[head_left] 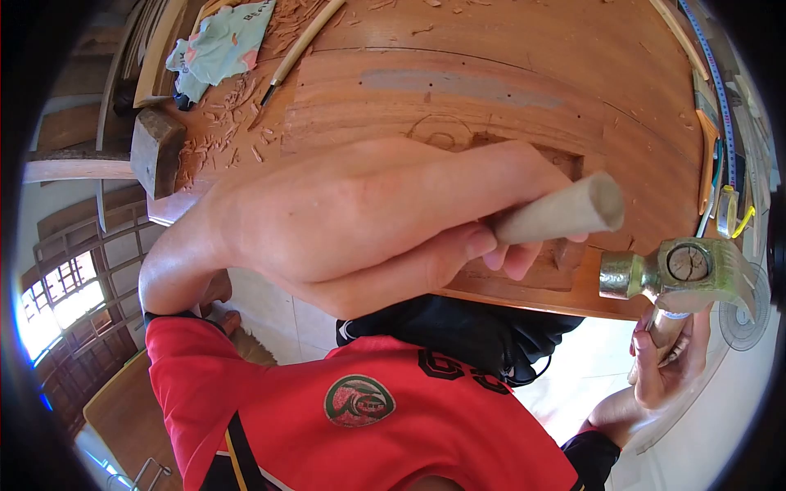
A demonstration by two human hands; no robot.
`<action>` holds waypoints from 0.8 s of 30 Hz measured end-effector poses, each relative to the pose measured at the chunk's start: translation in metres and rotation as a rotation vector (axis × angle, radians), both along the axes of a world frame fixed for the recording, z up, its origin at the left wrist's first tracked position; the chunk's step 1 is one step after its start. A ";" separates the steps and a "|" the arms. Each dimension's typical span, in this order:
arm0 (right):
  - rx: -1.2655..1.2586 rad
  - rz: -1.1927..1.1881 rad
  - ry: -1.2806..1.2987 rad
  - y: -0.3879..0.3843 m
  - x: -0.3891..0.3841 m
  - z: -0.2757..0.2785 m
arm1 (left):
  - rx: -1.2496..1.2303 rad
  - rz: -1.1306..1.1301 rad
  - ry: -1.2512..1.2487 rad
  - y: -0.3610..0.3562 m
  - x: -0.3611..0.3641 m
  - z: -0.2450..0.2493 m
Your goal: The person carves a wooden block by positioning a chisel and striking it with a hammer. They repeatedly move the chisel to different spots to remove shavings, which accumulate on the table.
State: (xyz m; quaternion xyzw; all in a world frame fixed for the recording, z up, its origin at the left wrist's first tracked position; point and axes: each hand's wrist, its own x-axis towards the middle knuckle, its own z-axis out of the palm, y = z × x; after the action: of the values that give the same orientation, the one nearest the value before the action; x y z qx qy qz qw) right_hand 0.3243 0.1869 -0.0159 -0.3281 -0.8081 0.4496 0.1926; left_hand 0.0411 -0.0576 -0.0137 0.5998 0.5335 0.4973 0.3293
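Observation:
My left hand (352, 217) is closed around the pale wooden handle of a carving chisel (565, 211), its round butt end facing up toward me. The fist hides the blade. Beneath that hand lies a wooden board (352, 106) with a recess (561, 274) cut into it and a curved outline drawn beside the recess. Off the table's right front edge, my right hand (675, 352) grips a claw hammer (679, 274) just below its worn metal head. The hammer is apart from the chisel.
Wood shavings (233, 106) litter the far left, near a slim carving tool (299, 53), a printed cloth (225, 45) and a wooden block (157, 151). A blue measuring tape (719, 82), a yellow-handled tool (743, 221) and a clear protractor (743, 315) lie along the right.

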 end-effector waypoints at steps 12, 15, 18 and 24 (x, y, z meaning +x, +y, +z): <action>-0.003 -0.004 -0.031 0.000 0.008 0.001 | 0.136 0.178 -0.005 -0.002 0.020 -0.014; 0.010 -0.004 -0.039 0.000 0.010 0.000 | 0.158 0.262 -0.152 -0.002 0.021 -0.014; 0.040 0.054 -0.077 0.007 0.016 0.000 | 0.068 0.127 -0.146 -0.004 0.012 -0.006; -0.002 0.016 -0.043 0.003 0.013 0.001 | 0.011 0.066 -0.247 0.002 0.017 -0.014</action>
State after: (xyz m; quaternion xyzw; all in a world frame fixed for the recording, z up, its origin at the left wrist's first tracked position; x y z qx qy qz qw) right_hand 0.3375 0.1895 -0.0153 -0.3316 -0.8141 0.4449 0.1711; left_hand 0.0585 -0.0552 -0.0280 0.5179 0.5056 0.5809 0.3725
